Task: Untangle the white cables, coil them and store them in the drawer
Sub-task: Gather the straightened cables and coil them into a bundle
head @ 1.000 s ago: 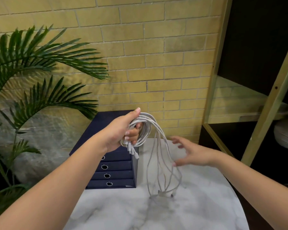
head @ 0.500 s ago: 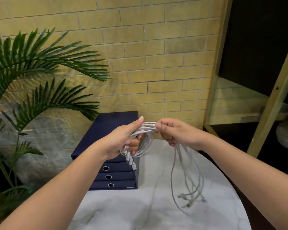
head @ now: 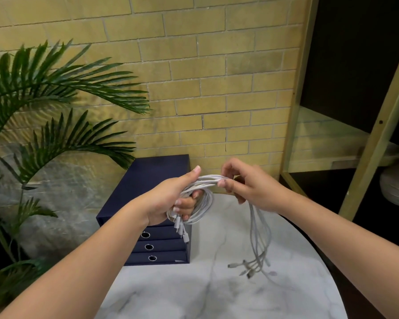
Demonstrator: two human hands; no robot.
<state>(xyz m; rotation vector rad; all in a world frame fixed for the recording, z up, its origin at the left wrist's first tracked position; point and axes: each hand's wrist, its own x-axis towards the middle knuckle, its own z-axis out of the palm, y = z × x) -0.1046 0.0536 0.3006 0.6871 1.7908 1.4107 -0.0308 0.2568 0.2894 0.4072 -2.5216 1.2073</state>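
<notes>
The white cables (head: 199,199) are up in the air, held over the desk (head: 217,295) in front of the person. Part of the bunch is wound into a loop. The left hand (head: 171,201) is closed tight on that loop, with the thumb on top and the fingers curled under. A few plug ends poke out below this hand. The right hand (head: 247,185) is closed on the same bunch just beside the left hand, pinching the strands where they leave the loop. From the right hand the loose strands (head: 258,238) hang down, and their plug ends (head: 249,270) dangle close to the desk top; I cannot tell if they touch it.

Behind the left hand sits a dark blue drawer box (head: 157,226) on the desk. Three of its drawers show, each with a round ring pull, and all three are shut. What is inside them cannot be seen. No words or labels can be read anywhere.

Half a second ago the hands were in nearly the same grip. The loose tails look shorter now, and the plug ends hang a bit higher over the desk. One second ago the right hand was open and away from the cables, which hung in long loops.

A green palm plant (head: 55,100) stands on the left. A yellow brick wall (head: 217,65) is behind, and a shelf (head: 332,139) stands on the right.
</notes>
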